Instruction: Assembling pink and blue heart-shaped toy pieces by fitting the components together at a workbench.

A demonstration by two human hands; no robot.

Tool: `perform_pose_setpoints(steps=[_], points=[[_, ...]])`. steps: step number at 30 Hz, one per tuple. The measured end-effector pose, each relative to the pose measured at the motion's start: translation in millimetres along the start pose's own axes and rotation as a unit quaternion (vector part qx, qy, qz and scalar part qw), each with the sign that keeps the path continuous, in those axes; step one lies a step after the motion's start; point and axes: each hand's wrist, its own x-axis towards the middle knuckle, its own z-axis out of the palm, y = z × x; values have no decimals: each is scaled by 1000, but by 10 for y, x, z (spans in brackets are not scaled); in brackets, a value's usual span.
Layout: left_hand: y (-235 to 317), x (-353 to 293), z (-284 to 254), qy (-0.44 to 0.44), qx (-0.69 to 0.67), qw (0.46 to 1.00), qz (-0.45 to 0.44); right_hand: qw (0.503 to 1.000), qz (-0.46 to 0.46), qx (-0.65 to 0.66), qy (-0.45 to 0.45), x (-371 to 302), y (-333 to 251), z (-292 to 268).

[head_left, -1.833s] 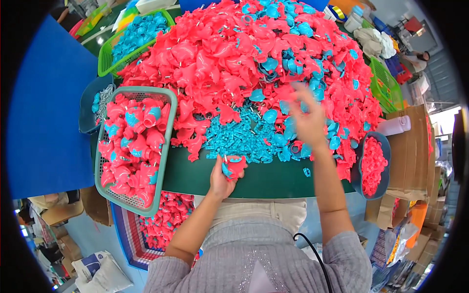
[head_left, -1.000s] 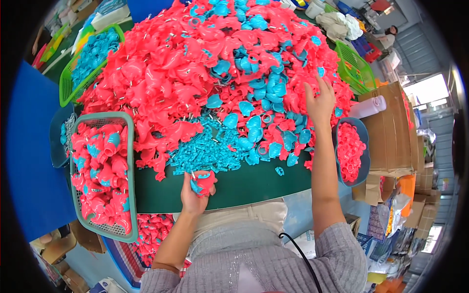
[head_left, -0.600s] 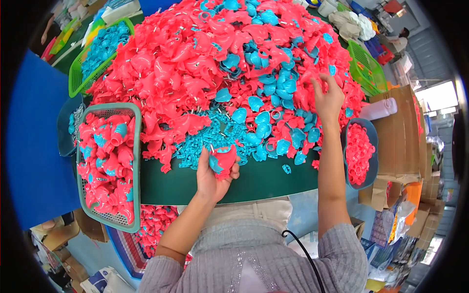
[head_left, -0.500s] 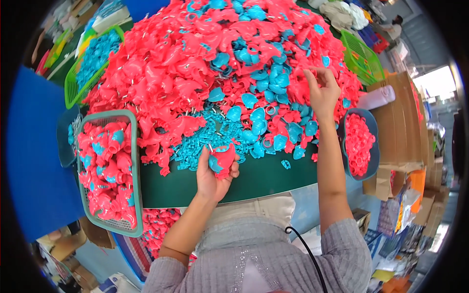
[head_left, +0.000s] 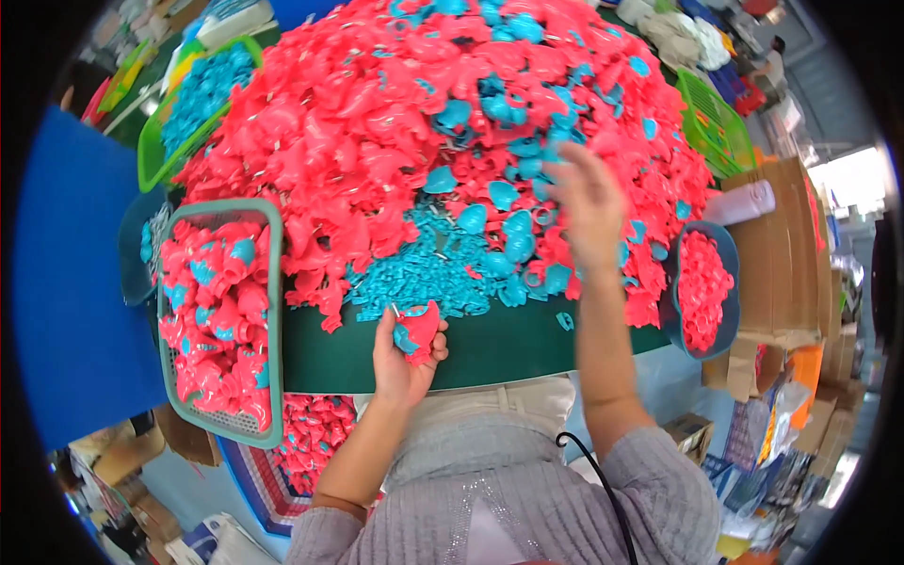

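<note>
Left hand (head_left: 403, 372): curled around 1 pink-and-blue piece (head_left: 421, 331), thumb on its left side, just above the table's near edge.
Right hand (head_left: 591, 202): over the right half of the heap, motion-blurred; the fingers look loosely apart, but whether they hold a small part cannot be told.
Held piece: pink and blue parts sit together, with a small metal-looking pin at its upper left; it seems only part-built.
Grey-green basket (head_left: 276, 330): nearly full of rounded pink pieces with blue patches, which look further along than the held piece.
Loose stock: a very large pink heap (head_left: 339, 141), blue shells (head_left: 518, 240) and a spread of small blue parts (head_left: 424, 278); by this, far more seems left than done.
Right tub (head_left: 727, 325): filled with small pink parts, beside a brown carton (head_left: 782, 264).
Green table (head_left: 330, 358): a bare strip runs along the near edge, with 1 stray blue part (head_left: 564, 321) on it.
Room: the strip gives the left hand space; the basket rim bounds it left, the tub right, the heap ahead.
</note>
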Motion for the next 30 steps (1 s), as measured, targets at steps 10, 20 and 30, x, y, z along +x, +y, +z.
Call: perform_pose_setpoints(steps=[10,20,30], points=[[-64,41,-92,-3,38,998,-43,830,-113,-517,173,366,243,-1481],[-54,29,-26,-16,43,999,2,892,-28,-447,58,467,301,-1276],[48,61,51,-23,37,999,21,968,63,215,110,-10,-173,-1029]])
